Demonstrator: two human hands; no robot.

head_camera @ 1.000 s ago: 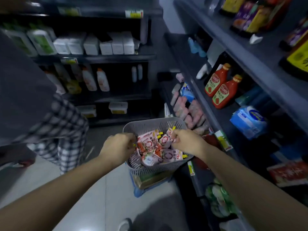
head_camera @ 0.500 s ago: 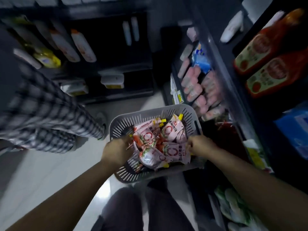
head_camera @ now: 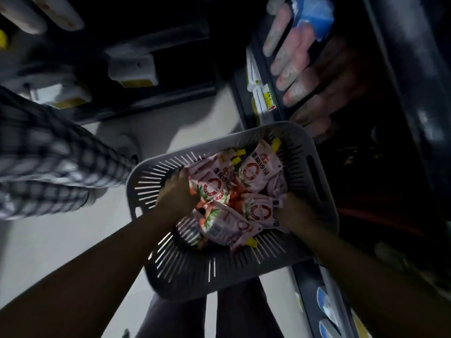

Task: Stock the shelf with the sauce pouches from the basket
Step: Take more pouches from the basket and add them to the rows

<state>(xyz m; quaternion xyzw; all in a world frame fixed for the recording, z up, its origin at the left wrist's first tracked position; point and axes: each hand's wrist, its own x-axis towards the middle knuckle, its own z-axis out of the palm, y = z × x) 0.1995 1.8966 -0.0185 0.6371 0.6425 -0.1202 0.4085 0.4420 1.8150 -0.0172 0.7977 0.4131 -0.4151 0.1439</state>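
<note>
1. My left hand (head_camera: pixel 174 200) reaches into the grey slotted plastic basket (head_camera: pixel 190 276) from its left side, and the fingers curl over the left edge of a white-and-pink sauce pouch with a red ring (head_camera: pixel 213 189), gripping it
2. My right hand (head_camera: pixel 292 213) is inside the basket on the right, touching the right edge of a second red-ringed pouch (head_camera: pixel 262 211); it lies in shadow, so I cannot tell whether the fingers clasp the pouch or only rest against it
3. The other sauce pouches (head_camera: pixel 256 172) lie in a loose heap in the bottom of the basket between my hands, several with yellow caps (head_camera: pixel 276 143) pointing towards the far rim
4. The basket sits tilted just beside the dark metal shelf (head_camera: pixel 240 98) on my right, its far right corner close to the shelf edge
5. On that shelf a row of blurred pale pink packets (head_camera: pixel 288 64) lies side by side, with a blue packet (head_camera: pixel 314 15) behind them
6. To my left stand a person's checked trousers (head_camera: pixel 48 167) on the pale floor (head_camera: pixel 73 240)
7. My own dark trousers (head_camera: pixel 185 315) show below the basket
</note>
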